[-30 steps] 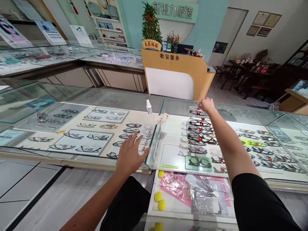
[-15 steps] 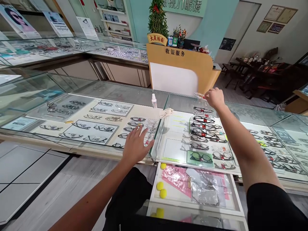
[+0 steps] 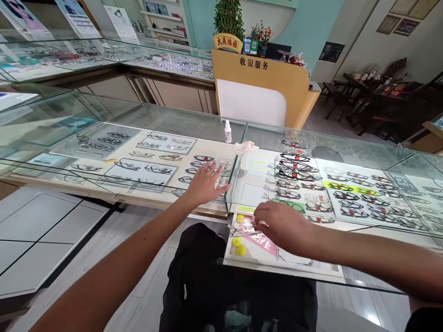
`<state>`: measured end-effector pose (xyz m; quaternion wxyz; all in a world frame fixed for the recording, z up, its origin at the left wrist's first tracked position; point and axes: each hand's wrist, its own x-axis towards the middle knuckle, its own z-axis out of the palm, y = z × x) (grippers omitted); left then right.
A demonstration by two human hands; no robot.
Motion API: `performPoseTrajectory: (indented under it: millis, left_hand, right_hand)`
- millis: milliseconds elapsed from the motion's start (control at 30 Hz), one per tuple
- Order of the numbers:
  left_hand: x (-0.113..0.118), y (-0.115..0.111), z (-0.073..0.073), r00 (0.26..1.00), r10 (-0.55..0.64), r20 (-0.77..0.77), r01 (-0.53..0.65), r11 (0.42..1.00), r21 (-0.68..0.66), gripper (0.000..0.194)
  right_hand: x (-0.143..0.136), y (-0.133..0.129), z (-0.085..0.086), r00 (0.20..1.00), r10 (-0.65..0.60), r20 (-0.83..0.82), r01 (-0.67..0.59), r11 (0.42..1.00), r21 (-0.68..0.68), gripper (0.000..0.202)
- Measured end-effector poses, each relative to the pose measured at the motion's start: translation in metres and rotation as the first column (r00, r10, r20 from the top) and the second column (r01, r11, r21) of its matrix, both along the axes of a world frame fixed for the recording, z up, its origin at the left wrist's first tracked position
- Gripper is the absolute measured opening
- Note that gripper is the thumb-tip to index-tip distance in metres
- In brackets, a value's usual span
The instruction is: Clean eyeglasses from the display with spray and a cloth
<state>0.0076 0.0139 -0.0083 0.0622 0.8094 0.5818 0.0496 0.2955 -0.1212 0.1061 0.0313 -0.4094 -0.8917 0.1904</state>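
Observation:
My left hand (image 3: 206, 185) rests with spread fingers on the glass top of the display case (image 3: 155, 108), over rows of eyeglasses near the upright glass divider (image 3: 234, 173). My right hand (image 3: 278, 226) is closed on a pair of clear-framed eyeglasses (image 3: 238, 230), above the pulled-out drawer (image 3: 284, 267). Its fingers partly hide the frame. In the drawer lie yellow balls (image 3: 241, 250) and a pink packet (image 3: 263, 243) in clear plastic. Several dark eyeglasses (image 3: 294, 166) lie stacked in a column beyond my right hand.
A small white spray bottle (image 3: 227, 132) and a pale cloth (image 3: 246, 147) are by the divider. More eyeglasses (image 3: 349, 196) fill the case to the right. A wooden cashier counter (image 3: 259, 69) stands behind. My legs (image 3: 242, 295) are below the drawer.
My right hand has come down and toward me from the far edge of the case to above the drawer, carrying the eyeglasses. My left hand stays spread on the glass.

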Motion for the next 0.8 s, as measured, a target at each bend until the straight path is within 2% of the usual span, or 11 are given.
performPoseTrajectory:
  millis: [100,200,267,367,433,500,633,800]
  left_hand:
    - [-0.02,0.01,0.004,0.992,-0.123,-0.008,0.122,0.992,-0.02,0.095]
    - [-0.031,0.015,0.006,0.985,-0.172,0.011,0.172,0.985,-0.027,0.086]
    - [-0.031,0.017,0.005,0.988,-0.151,0.014,0.151,0.988,-0.025,0.087]
    - [-0.025,0.021,0.001,1.0,-0.005,0.013,0.005,1.0,-0.002,0.098]
    - [-0.02,0.025,-0.002,0.995,0.102,0.016,-0.102,0.995,0.009,0.104]
    - [-0.018,0.029,-0.003,0.989,0.147,0.018,-0.147,0.989,0.009,0.106]
    - [-0.017,0.033,-0.004,0.984,0.174,0.031,-0.175,0.984,0.02,0.105]
    - [-0.018,0.033,-0.003,0.983,0.181,0.031,-0.182,0.983,0.03,0.102]
  right_hand:
    - [0.001,-0.01,-0.052,0.987,-0.05,0.154,0.065,0.994,-0.093,0.015]
    - [0.006,-0.009,-0.103,0.97,-0.075,0.232,0.103,0.989,-0.109,0.013]
    - [0.007,-0.003,-0.134,0.966,-0.097,0.24,0.118,0.991,-0.071,0.013]
    - [0.006,0.016,-0.171,0.964,-0.154,0.219,0.148,0.988,0.047,0.015]
    - [0.003,0.034,-0.188,0.959,-0.191,0.211,0.173,0.98,0.102,0.02]
    - [0.002,0.056,-0.201,0.95,-0.235,0.205,0.207,0.967,0.152,0.029]
    - [0.001,0.107,-0.216,0.929,-0.329,0.17,0.28,0.924,0.26,0.037]
    - [0.002,0.175,-0.228,0.877,-0.466,0.119,0.398,0.843,0.362,0.039]
